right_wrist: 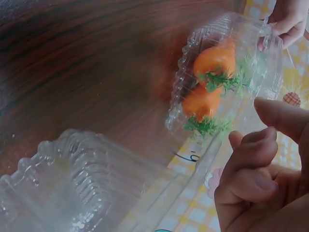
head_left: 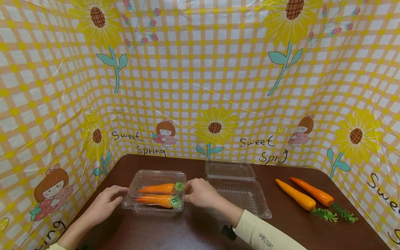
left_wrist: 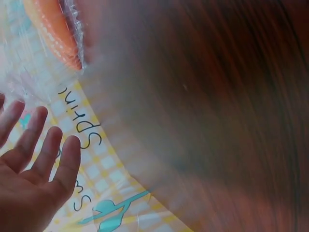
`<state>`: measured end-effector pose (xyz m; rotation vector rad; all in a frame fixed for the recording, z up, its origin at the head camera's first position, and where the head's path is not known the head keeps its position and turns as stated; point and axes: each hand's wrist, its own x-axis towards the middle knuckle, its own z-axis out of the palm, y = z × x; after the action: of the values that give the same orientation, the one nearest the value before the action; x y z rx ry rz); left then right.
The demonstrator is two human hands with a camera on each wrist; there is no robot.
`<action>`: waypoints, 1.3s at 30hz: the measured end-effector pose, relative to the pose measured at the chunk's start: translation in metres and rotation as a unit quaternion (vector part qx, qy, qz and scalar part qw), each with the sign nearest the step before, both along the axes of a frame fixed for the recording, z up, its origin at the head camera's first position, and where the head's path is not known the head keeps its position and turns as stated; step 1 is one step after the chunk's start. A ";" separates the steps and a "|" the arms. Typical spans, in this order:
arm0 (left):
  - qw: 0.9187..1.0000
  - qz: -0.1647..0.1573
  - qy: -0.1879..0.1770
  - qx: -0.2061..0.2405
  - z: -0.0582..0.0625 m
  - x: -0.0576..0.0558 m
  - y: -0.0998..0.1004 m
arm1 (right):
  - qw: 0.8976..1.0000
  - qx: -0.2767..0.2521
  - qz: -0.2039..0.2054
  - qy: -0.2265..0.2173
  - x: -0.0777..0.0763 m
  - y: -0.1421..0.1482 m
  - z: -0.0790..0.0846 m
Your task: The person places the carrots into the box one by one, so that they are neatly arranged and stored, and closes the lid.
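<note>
The box (head_left: 150, 176) is clear, glossy plastic with ribbed sides, on the left part of the table (head_left: 175, 236). Through it show two carrots (head_left: 157, 189), bright orange, side by side, frilly green tops to the right; glare streaks the nearer one. The left hand (head_left: 101, 206) is at the box's left edge, fingers spread and fairly straight. The right hand (head_left: 201, 192) is at its right edge, fingers curled; whether it pinches the plastic I cannot tell. Rightward lie a second box (head_left: 261, 194), lid raised, and two loose carrots (head_left: 295, 195). Checked cloth (head_left: 187, 86) stands behind.
</note>
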<state>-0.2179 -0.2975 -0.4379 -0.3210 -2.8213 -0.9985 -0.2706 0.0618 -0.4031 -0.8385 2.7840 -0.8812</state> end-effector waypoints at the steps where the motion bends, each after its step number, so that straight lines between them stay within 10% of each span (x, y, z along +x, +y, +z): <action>1: 1.000 0.004 -0.004 0.003 0.000 0.000 0.001 | 1.000 0.002 -0.008 -0.001 0.001 -0.001 0.000; 10: 0.992 0.052 -0.112 0.031 0.003 0.000 0.004 | 0.997 0.023 -0.008 -0.070 0.003 -0.005 0.001; 17: 0.966 0.032 -0.230 0.112 0.001 -0.006 -0.002 | 0.992 0.027 0.019 -0.119 -0.005 -0.006 0.000; 25: 0.948 0.004 -0.261 0.184 -0.003 -0.009 -0.004 | 0.985 0.010 0.014 -0.172 -0.004 -0.009 -0.001; 39: 0.938 -0.011 -0.270 0.217 0.000 -0.008 -0.003 | 0.971 -0.038 -0.018 -0.235 -0.002 -0.013 -0.003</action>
<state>-0.2261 -0.3008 -0.4383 -0.0236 -2.9087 -1.9228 -0.2721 0.0492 -0.4065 -0.5043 2.3701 -1.0395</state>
